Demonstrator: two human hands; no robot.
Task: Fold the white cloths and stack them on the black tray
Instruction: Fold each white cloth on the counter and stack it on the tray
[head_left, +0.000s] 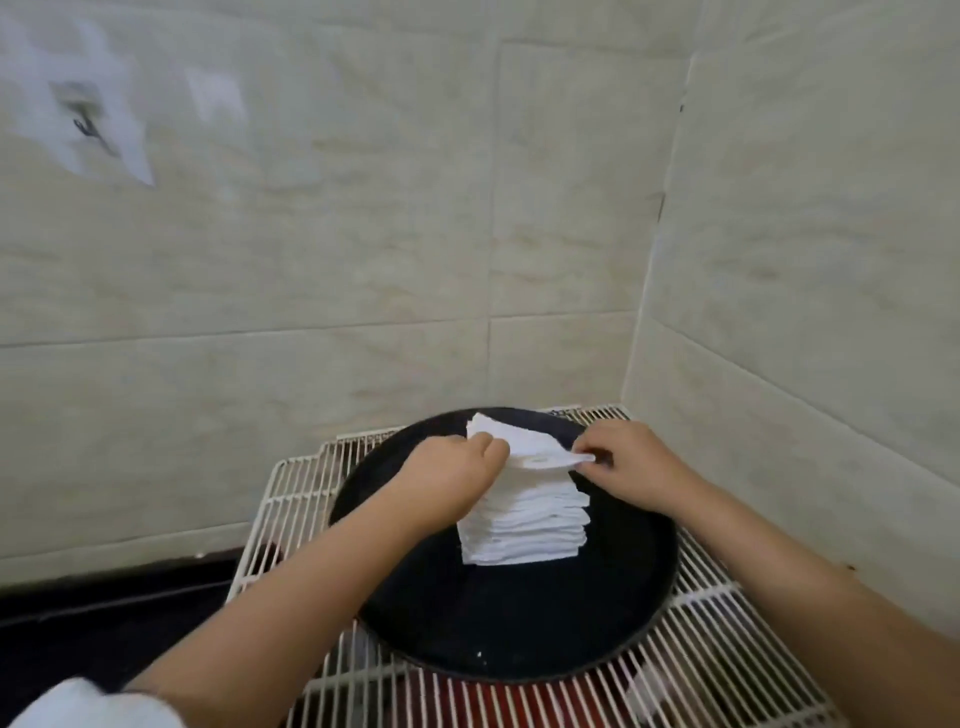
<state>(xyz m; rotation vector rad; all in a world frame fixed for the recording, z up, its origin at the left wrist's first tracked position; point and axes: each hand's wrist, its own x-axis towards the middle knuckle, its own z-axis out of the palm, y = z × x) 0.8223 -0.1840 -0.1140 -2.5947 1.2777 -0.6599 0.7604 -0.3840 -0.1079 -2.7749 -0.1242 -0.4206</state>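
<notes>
Two hands settle a folded white cloth on a stack in a tiled corner.

The stack of white cloths (524, 519) stands on the round black tray (519, 623), toward its far side, and the tray rests on a white wire rack (291, 499) pushed into the corner of the room. The left hand (447, 475) curls its fingers over the left edge of the top cloth (524, 444), and the right hand (631, 457) pinches that cloth's right corner between thumb and fingers. Pale, marbled wall tiles (311, 234) cover both walls behind and to the right. Something red (498, 701) shows through the rack's near bars; what it is cannot be told. A dark floor (93, 623) lies to the left, and a white sleeve (88, 704) shows at the lower left edge.
</notes>
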